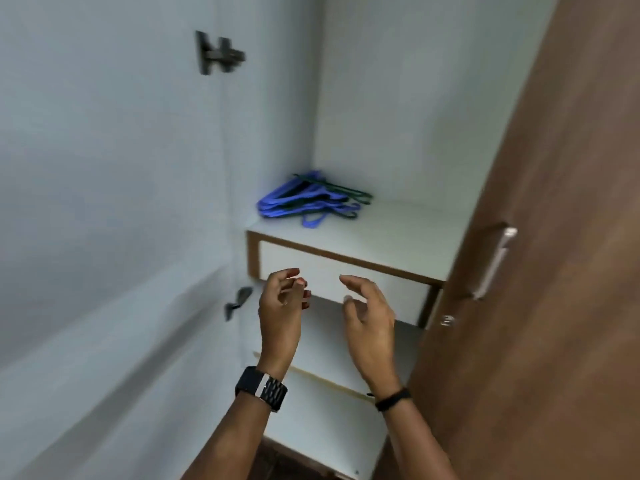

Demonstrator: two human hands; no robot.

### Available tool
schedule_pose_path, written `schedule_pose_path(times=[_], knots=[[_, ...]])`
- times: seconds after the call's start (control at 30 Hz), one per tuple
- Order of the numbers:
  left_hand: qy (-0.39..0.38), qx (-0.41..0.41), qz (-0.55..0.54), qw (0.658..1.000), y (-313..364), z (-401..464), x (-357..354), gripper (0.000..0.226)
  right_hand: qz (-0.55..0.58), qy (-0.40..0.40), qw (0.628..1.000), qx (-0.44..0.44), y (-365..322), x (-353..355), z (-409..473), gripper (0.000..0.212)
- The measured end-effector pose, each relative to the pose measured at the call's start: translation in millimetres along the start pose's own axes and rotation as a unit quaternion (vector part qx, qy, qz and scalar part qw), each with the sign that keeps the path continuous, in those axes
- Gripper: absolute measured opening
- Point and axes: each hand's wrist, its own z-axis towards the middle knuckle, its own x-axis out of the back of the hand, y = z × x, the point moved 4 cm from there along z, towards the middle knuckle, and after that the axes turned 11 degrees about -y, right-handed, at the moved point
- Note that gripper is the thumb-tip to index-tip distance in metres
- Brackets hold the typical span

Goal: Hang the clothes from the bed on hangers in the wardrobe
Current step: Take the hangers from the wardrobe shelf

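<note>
A: How far is the work, do you think?

B: I judge it is at the very beginning. The hangers [313, 199] lie in one pile on the shelf [398, 237] inside the wardrobe [398, 98], at its back left corner. No clothes and no bed are in view, and I see nothing hanging.

A: And the hands?

B: The left hand [282, 306] and the right hand [369, 317] are both raised in front of the drawer [332, 271] below that shelf. Their fingers are loosely bent and hold nothing.

A: How many of each thing?

B: One pile, blue and dark green; the single hangers I cannot count. Two hinges [220, 53], one door handle [495, 261], one watch [262, 388].
</note>
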Motion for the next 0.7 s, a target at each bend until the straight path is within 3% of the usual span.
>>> schedule_pose_path(times=[0.17,0.3,0.4,0.5,0.7], knots=[[-0.209,0.081,0.032,0.974,-31.8,35.9,-135.1,0.012,-0.035,0.189,0.98,-0.055,40.7,116.1,19.8,0.037],[-0.277,0.108,0.092,0.95,-42.1,63.0,-209.5,0.028,-0.044,0.282,0.951,-0.119,70.9,165.1,33.8,0.038],[-0.324,0.089,0.117,0.935,-36.0,77.9,-254.5,0.033,-0.013,0.287,0.949,-0.133,86.8,181.1,42.4,0.038],[-0.36,0.093,0.101,0.923,-36.4,83.4,-279.0,0.033,-0.032,0.216,0.968,-0.127,96.9,185.9,45.3,0.018],[-0.335,0.106,0.036,0.936,-52.0,68.0,-275.1,0.035,-0.056,0.179,0.974,-0.125,94.6,187.8,36.1,0.009]])
